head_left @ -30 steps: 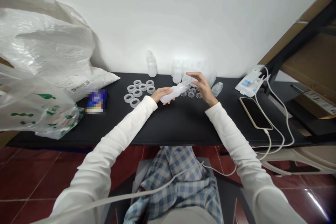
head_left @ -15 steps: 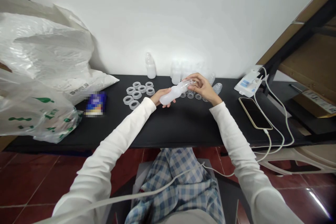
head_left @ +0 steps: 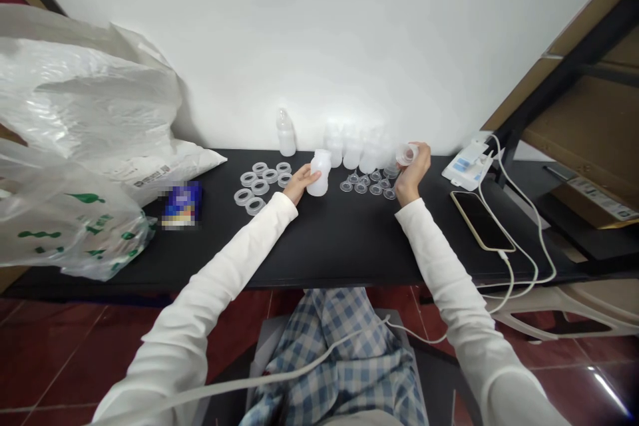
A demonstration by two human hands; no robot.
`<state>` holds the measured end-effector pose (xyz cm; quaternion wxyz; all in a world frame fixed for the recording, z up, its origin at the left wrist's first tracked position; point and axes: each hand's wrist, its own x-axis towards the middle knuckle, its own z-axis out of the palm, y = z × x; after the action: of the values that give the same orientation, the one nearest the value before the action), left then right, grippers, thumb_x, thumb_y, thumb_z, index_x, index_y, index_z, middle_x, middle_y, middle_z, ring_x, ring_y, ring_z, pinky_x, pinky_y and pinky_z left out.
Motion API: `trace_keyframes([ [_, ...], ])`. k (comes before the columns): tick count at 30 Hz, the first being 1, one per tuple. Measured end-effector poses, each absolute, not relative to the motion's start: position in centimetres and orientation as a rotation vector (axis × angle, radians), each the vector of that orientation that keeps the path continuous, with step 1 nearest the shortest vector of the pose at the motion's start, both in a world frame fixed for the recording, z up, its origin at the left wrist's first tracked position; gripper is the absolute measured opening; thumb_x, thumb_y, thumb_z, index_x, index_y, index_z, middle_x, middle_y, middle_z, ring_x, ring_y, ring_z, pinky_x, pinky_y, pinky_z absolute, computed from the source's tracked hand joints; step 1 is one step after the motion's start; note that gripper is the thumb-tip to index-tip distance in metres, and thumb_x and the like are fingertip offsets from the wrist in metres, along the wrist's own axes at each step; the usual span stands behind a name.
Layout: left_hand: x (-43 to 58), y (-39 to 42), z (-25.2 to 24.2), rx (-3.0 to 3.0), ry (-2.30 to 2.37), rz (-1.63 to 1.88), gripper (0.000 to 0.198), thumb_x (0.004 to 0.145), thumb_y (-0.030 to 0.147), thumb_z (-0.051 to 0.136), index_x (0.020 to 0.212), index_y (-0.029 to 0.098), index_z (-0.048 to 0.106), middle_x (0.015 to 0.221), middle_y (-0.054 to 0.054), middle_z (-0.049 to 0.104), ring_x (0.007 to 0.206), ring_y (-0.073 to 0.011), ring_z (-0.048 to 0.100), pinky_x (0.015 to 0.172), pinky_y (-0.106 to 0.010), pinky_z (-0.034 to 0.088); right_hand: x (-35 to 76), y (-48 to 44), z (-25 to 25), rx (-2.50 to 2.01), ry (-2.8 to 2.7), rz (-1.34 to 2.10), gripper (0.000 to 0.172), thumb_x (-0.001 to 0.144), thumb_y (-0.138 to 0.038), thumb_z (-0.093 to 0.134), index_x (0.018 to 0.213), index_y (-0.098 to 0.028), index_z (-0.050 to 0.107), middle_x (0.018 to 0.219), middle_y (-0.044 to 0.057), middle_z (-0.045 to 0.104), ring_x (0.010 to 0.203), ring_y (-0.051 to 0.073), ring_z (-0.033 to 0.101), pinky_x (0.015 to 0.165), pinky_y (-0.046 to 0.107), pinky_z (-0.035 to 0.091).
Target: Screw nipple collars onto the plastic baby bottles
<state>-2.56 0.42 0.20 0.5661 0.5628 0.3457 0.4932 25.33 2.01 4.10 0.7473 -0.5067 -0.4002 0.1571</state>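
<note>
A left hand [head_left: 299,185] steadies an upright plastic bottle [head_left: 320,173] on a black table [head_left: 344,246], fingers spread against its left side, while the right hand [head_left: 414,170], well to its right, pinches a clear plastic piece [head_left: 407,154] in curled fingers.

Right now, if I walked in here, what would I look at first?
You'd probably see two white sleeves in the middle of the black table: the left hand holds a cloudy plastic baby bottle, and the right hand holds up a small clear piece. Clear rings lie left of the hands, and more bottles stand by the wall. A big shiny plastic bag bulges at the far left.
</note>
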Motion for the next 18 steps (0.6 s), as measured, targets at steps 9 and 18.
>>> trace_keyframes([
  [9, -0.9, 2.2, -1.9, 1.679, 1.271, 1.479, 0.052, 0.072, 0.034, 0.083, 0.116, 0.022, 0.059, 0.117, -0.008, 0.064, 0.096, -0.0183, 0.063, 0.068, -0.027, 0.049, 23.5, 1.0, 4.4, -0.975, -0.629, 0.473, 0.026, 0.088, -0.049, 0.044, 0.081, -0.024, 0.045, 0.072, -0.005, 0.041, 0.052, 0.008, 0.039, 0.043, 0.020, 0.027],
  [18, 2.0, 4.2, -2.3, 1.711, 1.256, 1.512, 0.049, 0.073, 0.024, 0.084, 0.115, 0.020, 0.059, 0.101, -0.005, 0.057, 0.090, -0.0161, 0.062, 0.071, -0.027, 0.055, 23.5, 0.9, 4.6, -1.017, -0.598, 0.498, 0.018, 0.089, -0.042, 0.041, 0.084, -0.024, 0.042, 0.073, -0.005, 0.041, 0.051, 0.009, 0.039, 0.043, 0.021, 0.028],
])
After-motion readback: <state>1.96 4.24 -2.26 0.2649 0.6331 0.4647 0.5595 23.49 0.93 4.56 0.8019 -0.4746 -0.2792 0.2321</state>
